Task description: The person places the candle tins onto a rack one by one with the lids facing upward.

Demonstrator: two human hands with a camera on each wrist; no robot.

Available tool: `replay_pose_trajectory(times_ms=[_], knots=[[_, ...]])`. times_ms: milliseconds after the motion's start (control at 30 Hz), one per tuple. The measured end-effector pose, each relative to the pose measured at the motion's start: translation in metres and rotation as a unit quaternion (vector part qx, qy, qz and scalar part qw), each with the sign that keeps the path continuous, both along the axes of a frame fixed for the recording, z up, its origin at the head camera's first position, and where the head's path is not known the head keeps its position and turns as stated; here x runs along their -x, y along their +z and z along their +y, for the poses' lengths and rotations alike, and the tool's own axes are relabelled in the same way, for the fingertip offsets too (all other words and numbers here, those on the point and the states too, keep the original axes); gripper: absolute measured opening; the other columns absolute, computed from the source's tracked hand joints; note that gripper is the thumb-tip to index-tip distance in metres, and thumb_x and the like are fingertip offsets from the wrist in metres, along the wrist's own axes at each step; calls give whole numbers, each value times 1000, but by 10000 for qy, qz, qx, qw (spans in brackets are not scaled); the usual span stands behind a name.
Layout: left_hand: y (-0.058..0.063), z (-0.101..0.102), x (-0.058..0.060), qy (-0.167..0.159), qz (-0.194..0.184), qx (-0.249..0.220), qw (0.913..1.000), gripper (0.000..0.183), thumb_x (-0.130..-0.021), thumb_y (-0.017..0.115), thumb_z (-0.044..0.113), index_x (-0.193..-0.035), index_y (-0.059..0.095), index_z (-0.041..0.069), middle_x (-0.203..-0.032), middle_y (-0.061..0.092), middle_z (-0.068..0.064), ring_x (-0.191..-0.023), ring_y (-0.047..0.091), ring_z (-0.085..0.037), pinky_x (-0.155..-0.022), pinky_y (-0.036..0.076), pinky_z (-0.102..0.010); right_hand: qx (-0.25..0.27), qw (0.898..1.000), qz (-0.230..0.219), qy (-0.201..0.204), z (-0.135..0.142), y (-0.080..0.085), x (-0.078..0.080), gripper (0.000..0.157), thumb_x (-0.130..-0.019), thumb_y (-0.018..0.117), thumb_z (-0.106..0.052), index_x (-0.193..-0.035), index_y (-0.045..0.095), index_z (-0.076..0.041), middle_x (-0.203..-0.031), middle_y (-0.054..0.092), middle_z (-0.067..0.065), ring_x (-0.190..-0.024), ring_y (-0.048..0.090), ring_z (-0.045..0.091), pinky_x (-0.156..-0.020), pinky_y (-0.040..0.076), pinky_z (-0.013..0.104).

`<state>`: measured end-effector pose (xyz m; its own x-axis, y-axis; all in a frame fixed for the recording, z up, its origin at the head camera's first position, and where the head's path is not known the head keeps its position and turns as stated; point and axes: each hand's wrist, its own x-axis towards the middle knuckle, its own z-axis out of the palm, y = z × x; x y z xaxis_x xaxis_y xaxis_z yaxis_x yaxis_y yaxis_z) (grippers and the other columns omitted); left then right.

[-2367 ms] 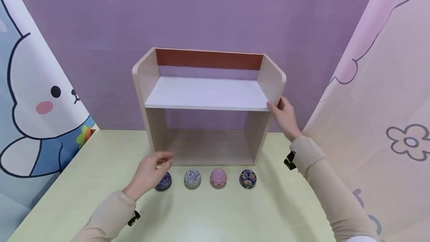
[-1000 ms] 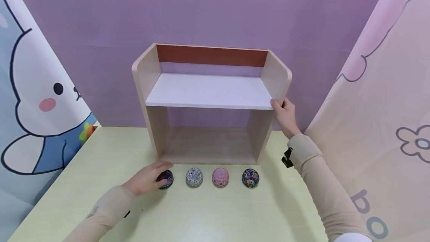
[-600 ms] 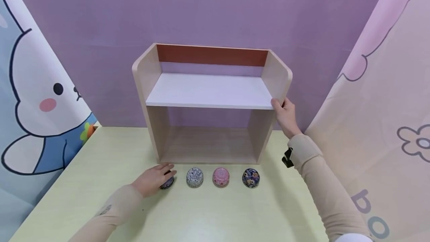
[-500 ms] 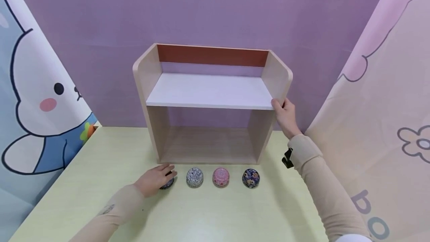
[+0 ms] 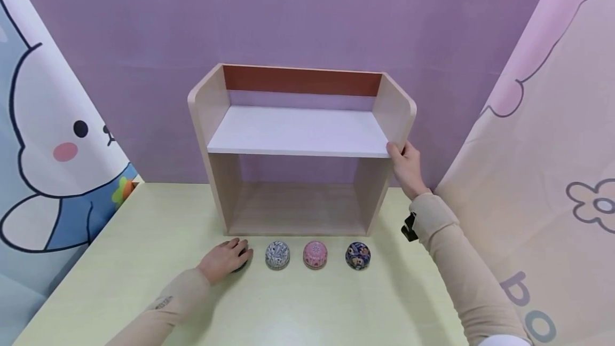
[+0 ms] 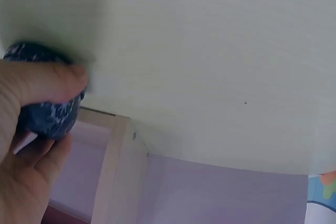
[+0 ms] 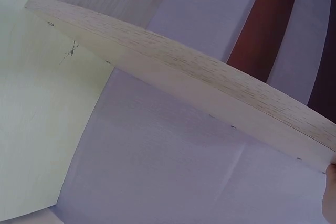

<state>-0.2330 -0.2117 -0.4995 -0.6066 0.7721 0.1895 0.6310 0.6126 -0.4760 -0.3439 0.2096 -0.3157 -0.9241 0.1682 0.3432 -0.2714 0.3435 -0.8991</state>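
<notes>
My left hand (image 5: 223,260) grips a small round dark-blue patterned tin at the left end of a row. In the left wrist view the thumb lies across one side of the tin (image 6: 50,120), with fingers curled on the other. From the head view the hand covers most of it. A wooden two-tier shelf (image 5: 298,130) with a white upper board stands behind the row. My right hand (image 5: 408,168) holds the front edge of its right side panel, thumb by the white board. Only a bit of that hand shows in the right wrist view, beside the panel (image 7: 184,72).
Three more round tins stand in line: a white-and-blue one (image 5: 277,255), a pink one (image 5: 315,254) and a dark floral one (image 5: 357,256). All sit on the pale yellow table (image 5: 307,308). A purple cloth (image 5: 307,15) hangs behind the shelf.
My left hand has come down from above the leftmost tin and closed round it, shifting slightly right and hiding more of it. The right hand keeps hold of the shelf's side panel.
</notes>
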Motion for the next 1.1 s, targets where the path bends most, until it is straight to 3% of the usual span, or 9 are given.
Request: replay_pose_trajectory(times_ms=[300, 467, 733, 833, 900, 1000, 1100], knots=[[-9, 3, 0, -180, 799, -35, 9966, 25, -71, 63, 2, -93, 53, 10, -94, 52, -8, -88, 56, -25, -69, 54, -29, 39, 10000, -39, -27, -1, -1, 0, 42, -93, 47, -32, -122, 52, -2, -115, 56, 14, -93, 51, 11, -79, 42, 21], [-11, 2, 2, -216, 850, 66, 9961, 26, -69, 66, 5, -91, 52, 10, -91, 51, -8, -86, 54, -23, -70, 52, -29, 23, 10000, -51, -10, -1, -1, 0, 43, -93, 46, -34, -122, 52, -3, -115, 56, 14, -93, 51, 11, -80, 42, 21], [-8, -4, 2, 21, 684, 71, 9976, 23, -72, 64, 3, -93, 55, 7, -92, 52, -10, -83, 55, -23, -73, 52, -29, -26, 10000, -50, -38, -1, -1, 0, 42, -93, 46, -34, -121, 52, -3, -115, 57, 14, -93, 51, 11, -80, 42, 21], [-5, -3, -1, 404, 319, -357, 9980, 33, -69, 68, -6, -98, 56, 3, -94, 54, -14, -84, 57, -26, -72, 54, -31, -36, 10000, -60, -53, -1, -2, 0, 42, -93, 46, -34, -122, 52, -3, -116, 57, 14, -93, 51, 12, -80, 42, 21], [-3, -2, -2, 786, -12, -851, 9933, 42, -65, 70, -13, -102, 56, -1, -97, 54, -17, -86, 58, -29, -71, 55, -32, -27, 10000, -51, -47, -1, -1, 0, 43, -93, 46, -34, -122, 52, -3, -116, 57, 15, -94, 51, 12, -81, 42, 22], [1, 1, -4, 1255, -381, -1599, 9784, 51, -61, 69, -19, -107, 55, -3, -101, 55, -21, -88, 59, -33, -68, 56, -35, -52, 10000, -48, -32, -1, -1, 0, 44, -93, 45, -35, -123, 51, -3, -118, 56, 15, -96, 51, 13, -82, 42, 24], [7, 4, -6, 1512, -671, -2131, 9629, 57, -57, 69, -20, -110, 55, -4, -104, 56, -21, -91, 59, -36, -68, 56, -37, -82, 9999, -57, -13, -1, -1, 0, 45, -93, 44, -35, -124, 51, -3, -119, 56, 15, -97, 51, 14, -83, 42, 25]])
